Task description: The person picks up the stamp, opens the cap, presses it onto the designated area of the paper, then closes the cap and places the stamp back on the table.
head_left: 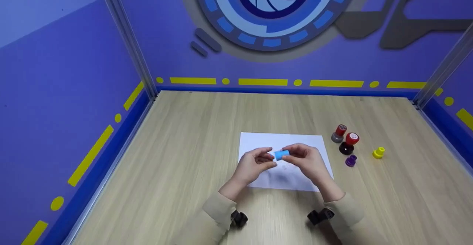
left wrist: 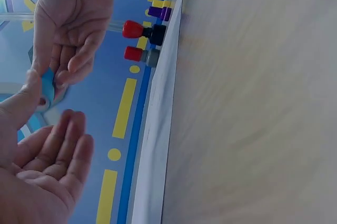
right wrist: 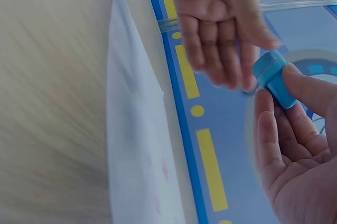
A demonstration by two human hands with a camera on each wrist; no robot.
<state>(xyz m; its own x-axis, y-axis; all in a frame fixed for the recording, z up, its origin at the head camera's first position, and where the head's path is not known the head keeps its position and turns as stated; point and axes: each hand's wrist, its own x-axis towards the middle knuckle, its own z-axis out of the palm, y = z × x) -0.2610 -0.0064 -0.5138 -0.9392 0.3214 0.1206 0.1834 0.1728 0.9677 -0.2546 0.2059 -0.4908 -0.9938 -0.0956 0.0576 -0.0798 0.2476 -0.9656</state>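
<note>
Over the paper, my right hand [head_left: 310, 162] pinches a small blue stamp [head_left: 281, 155] between thumb and fingers. In the right wrist view the stamp [right wrist: 276, 77] is a short cylinder with a wider end, which points toward the other hand. My left hand [head_left: 250, 165] is just left of that end, its fingers loosely bent, palm facing the stamp. The left thumb lies very close to the stamp; whether they touch I cannot tell. Beneath both hands lies a white sheet of paper [head_left: 258, 140] with faint reddish marks.
Right of the paper stand a red-topped stamp with a grey base [head_left: 340, 132] and a red-topped one with a black base [head_left: 349, 143]. Nearby are a small purple piece [head_left: 351, 160] and a yellow piece [head_left: 378, 152]. Printed panels [head_left: 258, 71] border the wooden table [head_left: 184, 145].
</note>
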